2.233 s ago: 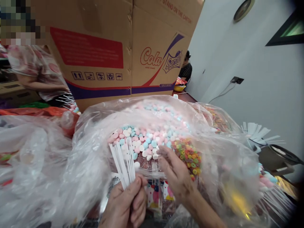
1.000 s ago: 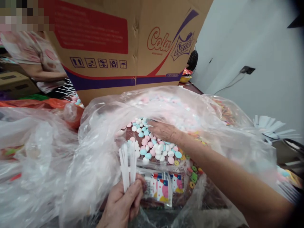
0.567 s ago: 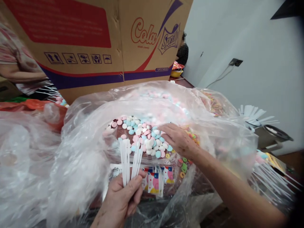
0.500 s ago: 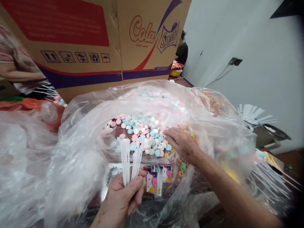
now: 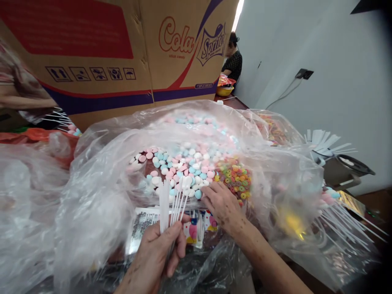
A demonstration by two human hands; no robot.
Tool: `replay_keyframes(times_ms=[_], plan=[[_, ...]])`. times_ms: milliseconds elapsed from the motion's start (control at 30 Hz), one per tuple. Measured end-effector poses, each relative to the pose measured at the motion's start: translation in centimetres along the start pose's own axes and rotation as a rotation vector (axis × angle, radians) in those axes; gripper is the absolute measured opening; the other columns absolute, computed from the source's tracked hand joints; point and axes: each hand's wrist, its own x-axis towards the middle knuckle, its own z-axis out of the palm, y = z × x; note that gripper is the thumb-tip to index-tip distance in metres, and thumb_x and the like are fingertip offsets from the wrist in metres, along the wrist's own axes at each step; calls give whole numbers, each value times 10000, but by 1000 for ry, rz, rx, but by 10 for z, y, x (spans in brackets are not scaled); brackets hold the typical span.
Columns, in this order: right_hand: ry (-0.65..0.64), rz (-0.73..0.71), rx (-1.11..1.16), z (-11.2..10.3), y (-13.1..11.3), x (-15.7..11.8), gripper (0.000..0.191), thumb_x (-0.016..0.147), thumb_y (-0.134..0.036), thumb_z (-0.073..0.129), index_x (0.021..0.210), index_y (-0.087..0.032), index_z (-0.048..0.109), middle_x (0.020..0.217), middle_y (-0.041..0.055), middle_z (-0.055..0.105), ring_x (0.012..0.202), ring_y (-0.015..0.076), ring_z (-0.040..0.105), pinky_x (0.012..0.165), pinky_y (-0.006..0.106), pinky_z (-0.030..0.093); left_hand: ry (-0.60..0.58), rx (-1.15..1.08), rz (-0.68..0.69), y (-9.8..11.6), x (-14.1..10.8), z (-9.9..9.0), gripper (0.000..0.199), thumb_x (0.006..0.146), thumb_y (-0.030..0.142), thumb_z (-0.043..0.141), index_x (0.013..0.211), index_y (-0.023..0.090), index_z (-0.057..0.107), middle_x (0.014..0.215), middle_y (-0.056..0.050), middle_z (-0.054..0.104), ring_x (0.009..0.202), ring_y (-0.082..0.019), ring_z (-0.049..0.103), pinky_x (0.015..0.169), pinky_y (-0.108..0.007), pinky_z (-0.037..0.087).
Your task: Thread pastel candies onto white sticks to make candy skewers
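Observation:
My left hand is closed around a bunch of thin white plastic sticks, which stand upright in two loose groups. Behind their tops lies a heap of round pink, white and pale blue candies. My right hand is at the heap's right front edge, palm down, with fingers bent together and their tips beside a blue candy. Whatever is under those fingertips is hidden. Small colourful ring candies lie just beyond this hand. Printed packets with coloured dots lie below, between my hands.
Clear plastic bags surround the candies. A large cardboard box stands behind. To the right are a container of white sticks, a grey pot and stick candies. Two other people are farther back.
My right hand has moved left and nearer, uncovering the ring candies. The sticks in my left hand are fanned slightly differently. The view has shifted a little.

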Motion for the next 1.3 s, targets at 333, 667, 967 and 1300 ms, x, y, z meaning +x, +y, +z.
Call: replay_keyframes(times_ms=[333,667,967,1300], plan=[[99,36,15,7,6,-4,138,841,-72,518,829,-174,610,842,87,640,846,238,557,782,341,457,102,26,123,1,7,1,282,733,373,715,867,150,608,548,18,664,261,-6,341,311,-124,151],[226,-159,111,9,4,6,147,866,-100,515,877,-185,635,836,50,650,820,203,582,788,314,444,61,41,54,1,8,-7,359,699,478,703,665,137,596,480,8,622,271,2,305,321,-141,134],[182,-194,7,19,1,2,95,870,-109,592,877,-182,653,869,48,697,821,201,599,761,300,438,83,48,47,1,5,-11,346,683,463,700,743,136,601,468,23,619,269,-3,308,316,-136,141],[116,-228,-140,18,-11,-1,57,887,-118,598,881,-163,633,841,48,657,803,227,528,723,355,391,70,119,69,-4,5,-15,351,714,460,692,812,128,632,476,32,616,285,-13,327,316,-131,174]])
